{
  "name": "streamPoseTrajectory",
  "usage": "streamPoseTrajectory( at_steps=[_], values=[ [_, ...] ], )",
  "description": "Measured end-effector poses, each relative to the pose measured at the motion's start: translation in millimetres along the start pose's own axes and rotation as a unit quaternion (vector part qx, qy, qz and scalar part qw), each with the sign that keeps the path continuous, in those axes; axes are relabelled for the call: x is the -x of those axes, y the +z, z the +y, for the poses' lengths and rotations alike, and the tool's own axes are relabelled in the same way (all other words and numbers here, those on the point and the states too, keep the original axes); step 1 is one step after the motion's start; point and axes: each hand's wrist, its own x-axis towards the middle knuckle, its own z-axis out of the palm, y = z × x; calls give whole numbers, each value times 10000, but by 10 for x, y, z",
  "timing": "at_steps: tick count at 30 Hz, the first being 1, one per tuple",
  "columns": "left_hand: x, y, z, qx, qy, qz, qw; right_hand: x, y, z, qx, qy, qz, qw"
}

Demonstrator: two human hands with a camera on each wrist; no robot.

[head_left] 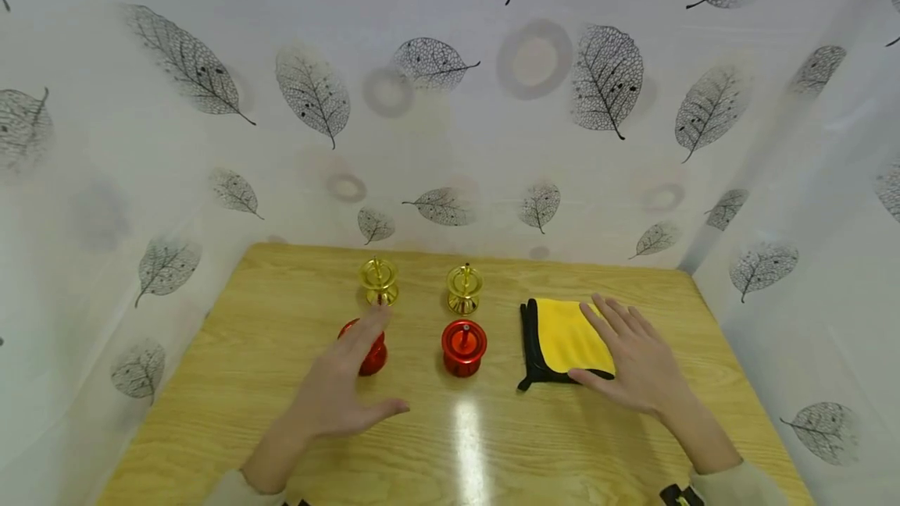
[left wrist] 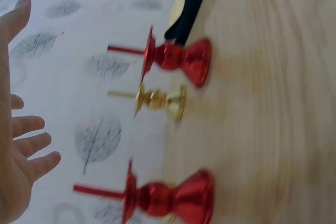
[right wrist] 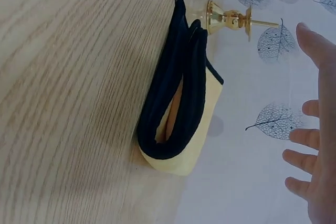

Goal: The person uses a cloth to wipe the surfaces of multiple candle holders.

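My left hand [head_left: 333, 393] hovers with spread fingers in front of a red candle holder [head_left: 373, 358], hiding part of it. A second red candle holder [head_left: 464, 348], with a spike at its centre, stands upright to the right of that hand. Behind them are two gold candle holders, the left one [head_left: 379, 279] and the right one [head_left: 464, 289]. My right hand [head_left: 636, 365], its fingers straight and apart, is over the right part of a folded yellow cloth [head_left: 566, 338] with black edging. In the right wrist view the folded cloth [right wrist: 202, 129] lies apart from the hand.
The wooden table [head_left: 422, 443] reaches back to a pale curtain [head_left: 450, 147] printed with dark leaves. This curtain also hangs along the left and right sides. A bright reflection lies on the tabletop near the front middle.
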Motion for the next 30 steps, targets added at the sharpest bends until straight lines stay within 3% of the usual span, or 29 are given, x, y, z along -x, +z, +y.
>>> streamPoseTrajectory(
  at_steps=[3, 6, 11, 15, 17, 20, 30],
  values=[
    [-19, 156, 82, 535, -304, -337, 9975, -70, 73, 42, -84, -170, 31, 9998],
    [-57, 327, 133, 1158, -767, -603, 9885, -135, 158, 95, -159, -310, 22, 9994],
    [-131, 579, 126, 2152, -1572, -837, 9602, -224, 300, 170, -379, -346, -268, 9983],
    [-182, 744, 80, 2758, -1986, -1084, 9342, -287, 390, 222, -435, -364, -455, 9974],
    [-199, 829, 70, 2868, -2136, -1188, 9263, -319, 439, 254, -415, -386, -499, 9971],
    [-219, 962, 63, 2941, -2301, -1267, 9190, -373, 519, 310, -416, -367, -567, 9969],
    [-257, 1248, 39, 3102, -2507, -1107, 9103, -547, 725, 493, -322, -271, -1054, 9935]
  ],
)
